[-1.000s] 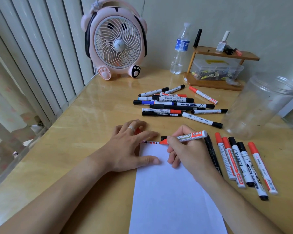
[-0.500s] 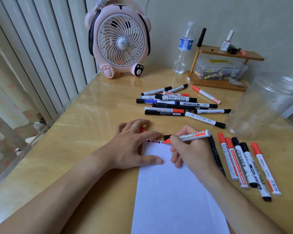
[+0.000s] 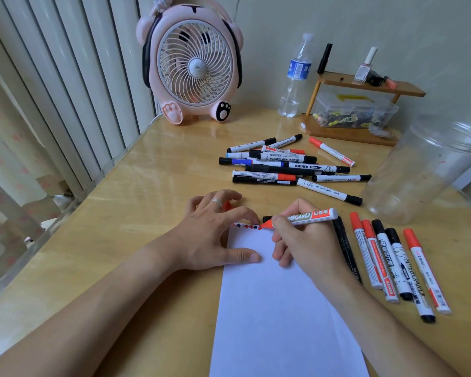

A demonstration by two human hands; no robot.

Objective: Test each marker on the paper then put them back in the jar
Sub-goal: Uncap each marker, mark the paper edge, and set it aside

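Observation:
My right hand (image 3: 303,244) grips an uncapped red whiteboard marker (image 3: 310,216), its tip on the top edge of the white paper (image 3: 280,308) beside a row of red and black test marks (image 3: 246,227). My left hand (image 3: 215,229) presses the paper's top left corner with spread fingers; a red cap (image 3: 227,205) shows between its fingers. A pile of markers (image 3: 286,165) lies farther back. A row of several markers (image 3: 392,262) lies right of the paper. The clear plastic jar (image 3: 424,170) stands at the right.
A pink fan (image 3: 193,63) stands at the back, with a water bottle (image 3: 295,77) and a small wooden shelf (image 3: 351,110) holding a clear box to its right. The wooden table (image 3: 136,213) ends at the left beside vertical blinds.
The marker tip stays at the top edge of the paper beside the row of marks. Both hands hold their places; only the camera view has shifted slightly.

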